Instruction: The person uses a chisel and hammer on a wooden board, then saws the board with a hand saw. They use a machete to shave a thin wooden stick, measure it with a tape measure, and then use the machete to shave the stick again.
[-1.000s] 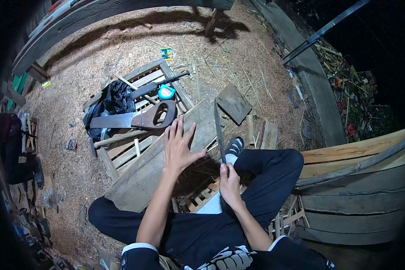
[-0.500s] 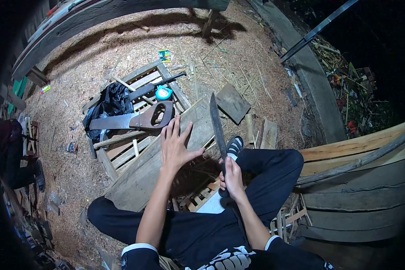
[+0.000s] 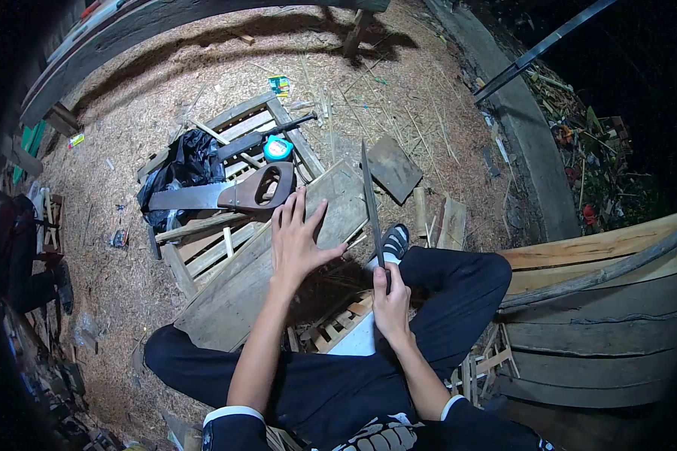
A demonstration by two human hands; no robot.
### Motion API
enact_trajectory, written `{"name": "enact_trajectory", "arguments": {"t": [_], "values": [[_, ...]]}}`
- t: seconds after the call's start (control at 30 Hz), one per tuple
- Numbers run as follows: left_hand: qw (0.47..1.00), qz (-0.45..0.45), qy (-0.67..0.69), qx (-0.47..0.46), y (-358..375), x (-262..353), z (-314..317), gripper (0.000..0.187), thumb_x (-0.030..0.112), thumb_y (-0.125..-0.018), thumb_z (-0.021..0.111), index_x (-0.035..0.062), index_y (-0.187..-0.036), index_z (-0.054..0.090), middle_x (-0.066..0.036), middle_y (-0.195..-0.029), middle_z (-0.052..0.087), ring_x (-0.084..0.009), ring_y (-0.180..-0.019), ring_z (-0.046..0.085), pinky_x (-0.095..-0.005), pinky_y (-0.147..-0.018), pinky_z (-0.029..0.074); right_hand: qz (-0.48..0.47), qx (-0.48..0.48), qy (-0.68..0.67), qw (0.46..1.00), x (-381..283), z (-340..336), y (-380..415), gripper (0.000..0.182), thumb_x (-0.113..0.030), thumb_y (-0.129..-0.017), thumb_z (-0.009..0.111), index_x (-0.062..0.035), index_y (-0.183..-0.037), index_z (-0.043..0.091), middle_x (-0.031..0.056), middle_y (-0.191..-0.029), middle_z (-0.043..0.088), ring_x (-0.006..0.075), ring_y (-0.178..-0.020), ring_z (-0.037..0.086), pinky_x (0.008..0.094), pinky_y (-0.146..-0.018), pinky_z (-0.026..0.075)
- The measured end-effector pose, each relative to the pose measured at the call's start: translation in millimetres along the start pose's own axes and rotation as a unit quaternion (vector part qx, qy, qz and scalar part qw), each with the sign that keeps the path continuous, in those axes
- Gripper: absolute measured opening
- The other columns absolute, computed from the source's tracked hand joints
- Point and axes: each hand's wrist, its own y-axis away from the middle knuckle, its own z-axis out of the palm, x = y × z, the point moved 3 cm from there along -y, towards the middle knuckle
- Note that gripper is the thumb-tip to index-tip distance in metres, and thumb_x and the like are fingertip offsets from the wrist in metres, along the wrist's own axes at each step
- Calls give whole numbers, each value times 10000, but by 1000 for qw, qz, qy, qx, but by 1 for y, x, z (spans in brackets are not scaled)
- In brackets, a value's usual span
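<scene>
My right hand point(image 3: 390, 307) is closed round the handle of a machete point(image 3: 371, 203), whose long dark blade points up and away and appears narrow, nearly edge-on. With fingers spread, my left hand point(image 3: 297, 244) is over a broad wooden plank point(image 3: 237, 293), holding nothing. The plank slants across in front of my left knee, its far end near the blade. Just past my left fingertips lies a handsaw point(image 3: 195, 198) with a brown wooden handle. A turquoise tape measure point(image 3: 277, 149) sits beyond the saw, near a second dark blade point(image 3: 239, 146) with a black handle.
A slatted wooden frame point(image 3: 179, 272) carries the tools and a black plastic bag point(image 3: 195, 159). A square board point(image 3: 393, 167) lies on the shaving-covered ground. Weathered planks point(image 3: 594, 331) and a pole are at the right. Part of another person point(image 3: 34, 278) shows at the left edge.
The machete has turned from showing its broad side to nearly edge-on, as my right hand rotated and shifted slightly right. My left hand stays spread over the plank.
</scene>
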Motion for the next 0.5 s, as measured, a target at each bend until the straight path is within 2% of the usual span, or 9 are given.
{"name": "enact_trajectory", "arguments": {"t": [0.07, 0.23, 0.33, 0.4, 0.43, 0.5], "values": [[1000, 3, 0, 3, 0, 0, 0, 973, 677, -648, 834, 189, -1469, 647, -207, -1675, 378, -363, -1510, 369, -502, -1221, 269, -21, 15, 22, 999, -4, 3, 0, 554, -505, -1115, 470, 22, -1228, 600, 283, -843, 683, 508, -841, 698, 533, -749, 511], [1000, 3, 6, 5, -1, 0, -1, 948, 625, -640, 850, 187, -1456, 647, -215, -1658, 389, -365, -1509, 361, -508, -1229, 263, -10, 12, 48, 999, 15, 13, -12, 508, -466, -1121, 475, 21, -1198, 598, 327, -906, 688, 569, -961, 659, 570, -796, 501], [1000, 4, 8, 2, 0, 3, -3, 949, 624, -636, 852, 190, -1455, 649, -214, -1659, 390, -362, -1510, 359, -506, -1228, 260, -32, 16, 24, 999, 19, 11, -16, 513, -469, -1120, 477, 24, -1173, 607, 319, -899, 684, 543, -925, 676, 548, -805, 507], [1000, 2, 2, 2, 1, 4, -3, 947, 623, -635, 853, 191, -1453, 652, -214, -1659, 391, -360, -1511, 358, -504, -1228, 259, -14, 4, -29, 999, 31, 14, -22, 510, -470, -1120, 482, 20, -1150, 619, 289, -867, 674, 484, -864, 691, 514, -780, 509], [1000, 4, 0, 4, 1, 3, -2, 951, 644, -638, 845, 190, -1452, 656, -210, -1662, 392, -363, -1508, 365, -507, -1219, 267, -18, 4, -30, 999, 30, 12, -22, 510, -470, -1120, 482, 20, -1150, 619, 289, -867, 674, 484, -864, 691, 514, -780, 509], [1000, 5, -6, 6, -1, -1, -1, 956, 665, -641, 837, 188, -1451, 660, -205, -1666, 392, -365, -1506, 373, -511, -1211, 274, 10, 7, -4, 1000, 25, 7, -19, 498, -465, -1120, 488, 13, -1135, 626, 248, -803, 646, 414, -765, 678, 480, -723, 501]]}}
